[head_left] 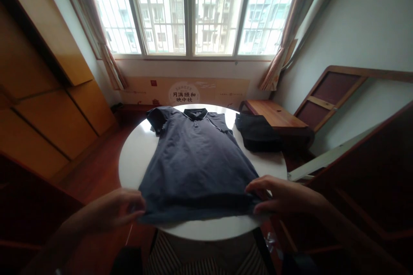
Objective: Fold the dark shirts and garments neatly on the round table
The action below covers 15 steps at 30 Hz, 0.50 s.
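A dark grey polo shirt point(200, 159) lies front up on a round white table point(132, 150), its black collar toward the window and its hem toward me. The sleeve on the left sticks out with a black cuff; on the right the sleeve is mostly out of sight. My left hand point(124, 208) pinches the hem's left corner at the table edge. At the opposite corner, my right hand point(274, 195) has the hem between thumb and fingers. Beyond it, a folded black garment point(258, 133) rests on the table's right side.
Behind the table on the right stands a low wooden table point(274, 114), with a wooden framed panel point(325, 99) leaning by the wall. Yellow-brown cabinets point(48, 124) line the left. Under the front edge is a striped seat point(193, 258). Curtains flank the barred window.
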### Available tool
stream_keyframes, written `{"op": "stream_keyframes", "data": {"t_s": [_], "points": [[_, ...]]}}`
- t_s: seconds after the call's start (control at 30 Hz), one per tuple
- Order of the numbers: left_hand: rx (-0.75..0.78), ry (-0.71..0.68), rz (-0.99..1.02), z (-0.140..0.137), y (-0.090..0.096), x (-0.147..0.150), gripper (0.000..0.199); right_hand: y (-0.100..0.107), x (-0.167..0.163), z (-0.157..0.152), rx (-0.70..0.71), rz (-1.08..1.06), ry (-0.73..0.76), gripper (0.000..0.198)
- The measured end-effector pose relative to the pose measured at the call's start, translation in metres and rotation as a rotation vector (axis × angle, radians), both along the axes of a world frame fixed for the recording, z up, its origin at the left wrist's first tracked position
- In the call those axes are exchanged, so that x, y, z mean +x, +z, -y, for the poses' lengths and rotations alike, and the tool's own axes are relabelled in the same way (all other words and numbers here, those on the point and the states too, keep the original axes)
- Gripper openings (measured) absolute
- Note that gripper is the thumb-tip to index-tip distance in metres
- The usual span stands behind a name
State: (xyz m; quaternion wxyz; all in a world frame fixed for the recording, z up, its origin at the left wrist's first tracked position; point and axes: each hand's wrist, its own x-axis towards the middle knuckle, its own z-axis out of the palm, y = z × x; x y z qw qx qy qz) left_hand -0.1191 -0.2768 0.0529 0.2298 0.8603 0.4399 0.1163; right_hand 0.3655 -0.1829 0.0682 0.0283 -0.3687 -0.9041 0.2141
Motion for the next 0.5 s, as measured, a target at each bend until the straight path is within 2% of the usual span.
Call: {"op": "stream_keyframes", "data": {"t_s": [0.1,0.2,0.27,0.33,0.4,0.5], "points": [[0.129,-0.008,0.034,-0.035,0.015,0.028,0.024,-0.002,-0.019,-0.036,-0.07,-0.159,0.0,0.037],[0.277,-0.062,0.044,-0.1,0.024,0.071,0.025,-0.008,-0.052,-0.096,0.083,-0.232,-0.156,0.034],[0.346,-0.061,0.028,-0.152,0.019,0.1,0.026,-0.014,-0.078,-0.136,0.234,-0.102,-0.267,0.028],[0.386,-0.018,-0.001,-0.2,0.004,0.124,0.027,-0.022,-0.102,-0.169,0.335,0.062,-0.359,0.036],[0.357,0.046,-0.059,-0.234,-0.019,0.14,0.034,-0.03,-0.12,-0.193,0.36,0.158,-0.412,0.048],[0.257,0.131,-0.144,-0.257,-0.055,0.147,0.053,-0.041,-0.134,-0.217,0.351,0.212,-0.477,0.044]]}}
